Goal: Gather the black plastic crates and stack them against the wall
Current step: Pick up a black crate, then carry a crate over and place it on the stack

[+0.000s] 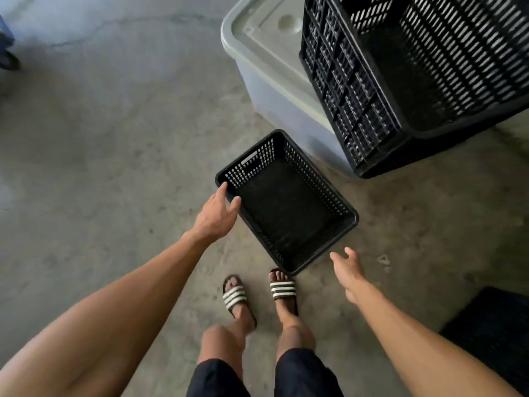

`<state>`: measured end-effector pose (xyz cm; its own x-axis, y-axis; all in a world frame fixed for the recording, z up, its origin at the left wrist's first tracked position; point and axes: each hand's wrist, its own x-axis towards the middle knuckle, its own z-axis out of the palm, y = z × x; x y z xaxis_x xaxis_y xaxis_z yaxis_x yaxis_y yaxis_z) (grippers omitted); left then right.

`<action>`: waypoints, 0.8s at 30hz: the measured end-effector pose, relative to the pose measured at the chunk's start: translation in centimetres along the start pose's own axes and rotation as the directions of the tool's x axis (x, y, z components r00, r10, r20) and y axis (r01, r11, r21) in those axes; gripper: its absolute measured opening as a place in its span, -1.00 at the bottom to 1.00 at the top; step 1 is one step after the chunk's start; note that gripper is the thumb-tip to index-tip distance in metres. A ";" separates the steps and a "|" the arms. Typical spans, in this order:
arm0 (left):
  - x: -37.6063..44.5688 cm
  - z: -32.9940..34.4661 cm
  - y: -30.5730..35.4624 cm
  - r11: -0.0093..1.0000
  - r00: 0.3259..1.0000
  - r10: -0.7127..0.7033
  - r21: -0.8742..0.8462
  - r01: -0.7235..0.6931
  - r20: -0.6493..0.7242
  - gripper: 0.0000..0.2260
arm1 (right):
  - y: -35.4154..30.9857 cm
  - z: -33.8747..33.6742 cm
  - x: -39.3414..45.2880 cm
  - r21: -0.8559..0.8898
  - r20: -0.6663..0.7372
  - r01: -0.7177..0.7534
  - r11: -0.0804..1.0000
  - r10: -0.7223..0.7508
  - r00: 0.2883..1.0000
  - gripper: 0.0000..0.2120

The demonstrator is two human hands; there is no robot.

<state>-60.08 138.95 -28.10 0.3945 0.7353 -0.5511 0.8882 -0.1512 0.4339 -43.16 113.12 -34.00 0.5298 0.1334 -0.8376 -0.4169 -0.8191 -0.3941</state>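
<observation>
A small black perforated plastic crate (286, 202) sits empty on the concrete floor just in front of my feet. My left hand (216, 216) hovers at its left long rim, fingers spread, fingertips at the rim's edge, holding nothing. My right hand (347, 270) is open beside the crate's near right corner, a short gap away. A much larger black slatted crate (415, 78) rests tilted at the upper right, leaning on a grey lidded tub (266, 53).
Another dark crate (495, 330) shows partly at the lower right edge. My feet in striped sandals (257, 293) stand right below the small crate. Bare concrete floor (100, 138) stretches to the left. A dark object (7, 47) sits at the far left edge.
</observation>
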 end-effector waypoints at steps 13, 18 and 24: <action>31.8 7.9 -4.8 0.983 0.994 0.081 0.160 -0.091 0.071 -0.34 | 1.2 9.1 22.1 0.452 -0.241 -0.320 0.832 0.460 0.855 -0.36; 36.0 10.7 -5.2 0.979 0.991 0.039 0.193 -0.063 0.126 -0.39 | 3.2 10.2 25.4 0.538 -0.213 -0.365 0.760 0.541 0.813 -0.54; 37.0 10.1 -4.5 0.976 0.991 -0.044 0.216 0.017 0.124 -0.52 | 4.1 9.1 25.5 0.603 -0.207 -0.308 0.736 0.517 0.831 -0.72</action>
<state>-47.08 160.15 -57.61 0.3809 0.6534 -0.6542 0.9245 -0.2783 0.2604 -38.08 118.19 -60.42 0.3773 -0.4283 -0.8211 -0.9154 -0.3069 -0.2606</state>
